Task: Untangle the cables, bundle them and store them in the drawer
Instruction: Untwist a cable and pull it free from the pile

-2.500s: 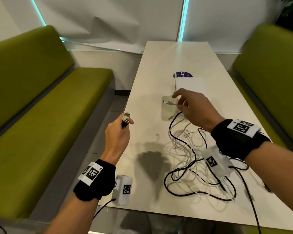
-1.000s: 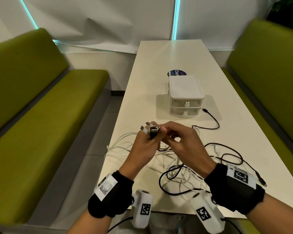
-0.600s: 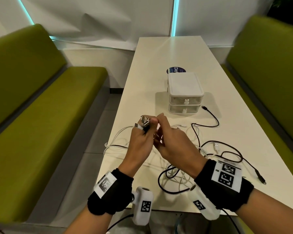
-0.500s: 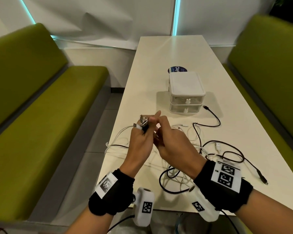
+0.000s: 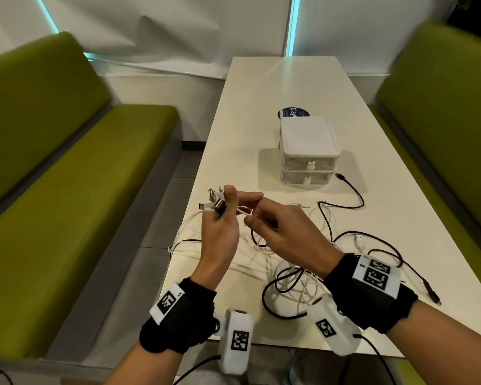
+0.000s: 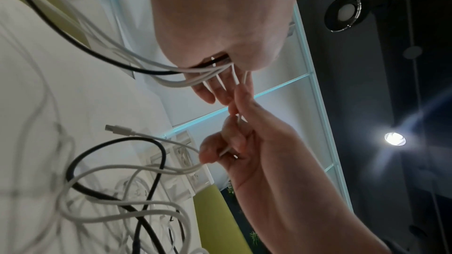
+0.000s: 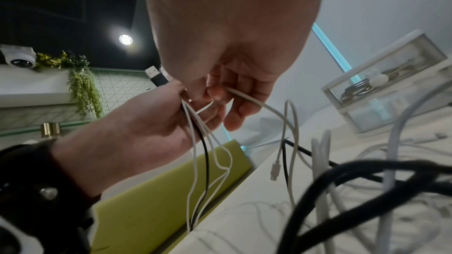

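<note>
A tangle of white and black cables [image 5: 295,270] lies on the near part of the white table [image 5: 261,112]. My left hand [image 5: 220,218] is raised above the table's left edge and grips several cable plugs [image 5: 213,201], white and black, fanned out above its thumb. Their cords [image 7: 195,154] hang from its fist. My right hand [image 5: 272,226] is right beside it and pinches a white cable [image 5: 243,213] that runs between the two hands; the same white cable [image 7: 247,98] shows in the right wrist view. The small white two-drawer box [image 5: 307,151] stands beyond, both drawers shut.
Green benches [image 5: 67,168] run along both sides of the table. A black cable end [image 5: 345,180] lies just right of the drawer box, another black plug [image 5: 432,294] near the table's right front. A blue round sticker [image 5: 289,112] sits behind the box.
The right hand came back from the drawer box to the left hand, which now holds several plugs instead of one. Over the last second the right hand drew slightly away, a white cable stretched between them.
</note>
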`<state>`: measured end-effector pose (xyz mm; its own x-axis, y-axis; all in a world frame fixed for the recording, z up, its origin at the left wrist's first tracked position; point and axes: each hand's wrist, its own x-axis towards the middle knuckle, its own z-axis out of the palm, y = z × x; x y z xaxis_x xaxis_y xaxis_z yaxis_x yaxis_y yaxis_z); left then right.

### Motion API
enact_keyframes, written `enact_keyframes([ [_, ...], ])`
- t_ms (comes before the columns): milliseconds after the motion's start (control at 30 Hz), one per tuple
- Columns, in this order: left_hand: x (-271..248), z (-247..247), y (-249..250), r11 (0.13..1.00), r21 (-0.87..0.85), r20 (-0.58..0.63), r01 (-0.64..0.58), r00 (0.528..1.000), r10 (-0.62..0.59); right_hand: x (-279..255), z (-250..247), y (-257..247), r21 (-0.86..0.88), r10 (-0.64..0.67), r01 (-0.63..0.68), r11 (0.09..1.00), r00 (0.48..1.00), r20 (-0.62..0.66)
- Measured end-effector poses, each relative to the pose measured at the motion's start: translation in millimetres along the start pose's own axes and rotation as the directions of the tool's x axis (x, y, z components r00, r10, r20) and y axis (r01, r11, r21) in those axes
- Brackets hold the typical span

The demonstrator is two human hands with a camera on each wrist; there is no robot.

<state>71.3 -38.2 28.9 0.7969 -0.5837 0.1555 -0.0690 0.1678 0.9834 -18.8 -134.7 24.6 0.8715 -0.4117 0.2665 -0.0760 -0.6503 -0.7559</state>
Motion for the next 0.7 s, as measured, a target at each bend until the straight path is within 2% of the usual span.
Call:
enact_keyframes([
  [133, 3, -2, 4, 0.998, -0.009, -0.022, -0.06, 0.998, 0.06, 0, -6, 1, -0.026, 0.008, -0.007, 1.0, 0.999, 0.05],
  [267, 11, -4, 18, 0.989, -0.139, -0.003, -0.056, 0.998, 0.056, -1, -17, 2, 0.028, 0.045, -0.048, 0.998, 0.996, 0.079],
  [400, 11, -1, 30, 0.935, -0.355, 0.119, 0.004, 0.992, 0.041, 7, -24, 9, -0.012, 0.095, -0.094, 0.995, 0.991, 0.097],
  [533, 11, -9, 41, 0.871, -0.474, 0.251, 0.131, 0.968, -0.009, 10, -29, 25, -0.217, 0.155, -0.124, 0.968, 0.979, 0.132],
  [600, 13, -14, 44, 0.915, -0.381, 0.275, 0.13, 0.961, -0.022, 5, -32, 36, -0.231, 0.167, -0.135, 0.964, 0.978, 0.128],
  [667, 14, -15, 40, 0.994, -0.102, 0.288, 0.049, 0.958, -0.017, 2, -33, 42, -0.208, 0.162, -0.141, 0.968, 0.983, 0.088],
  [700, 12, -14, 36, 0.997, 0.074, 0.306, -0.011, 0.952, -0.013, 2, -34, 40, -0.201, 0.15, -0.137, 0.97, 0.987, 0.053],
])
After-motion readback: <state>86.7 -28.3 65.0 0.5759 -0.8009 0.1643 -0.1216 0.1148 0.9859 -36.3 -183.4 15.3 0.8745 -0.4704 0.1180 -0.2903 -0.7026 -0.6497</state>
